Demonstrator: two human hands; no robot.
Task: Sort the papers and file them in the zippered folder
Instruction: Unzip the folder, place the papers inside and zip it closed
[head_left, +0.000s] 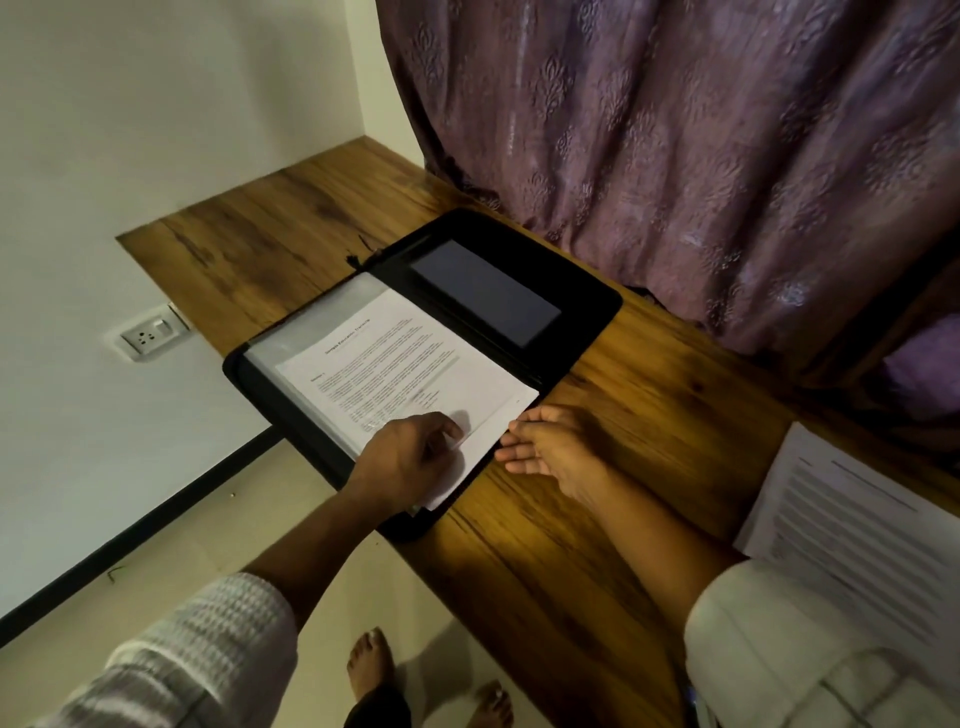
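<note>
**On the open zippered folder (576, 332): one sheet is being filed**

On the wooden desk (649, 431), close to the curtain (675, 130), the zippered folder lies fully open with both halves flat. One half carries clear sleeves (306, 327). A printed sheet (395, 364) appears to lie on top of them, a little askew, with its near corner reaching past the folder's edge toward you.

Your left hand (405, 460) is on that near part of the sheet. Its fingers are curled and it seems to pinch the paper, though I cannot tell whether the thumb goes underneath. Your right hand (550, 447) rests on the desk just beside the sheet. Its fingers are straight and relaxed, and their tips touch the paper's edge without holding anything.

I judge that you are in the filing step, with this sheet not yet seated in a sleeve. The next move probably calls for squaring the sheet with the sleeve. One hand would then open the plastic while the other slides the paper in slowly, because thin plastic can catch a corner.

By count, I see one folder and one sheet under your hands. One stack of papers (841, 519) waits on the desk, well apart from the folder. I cannot count how many sheets it holds.
</note>
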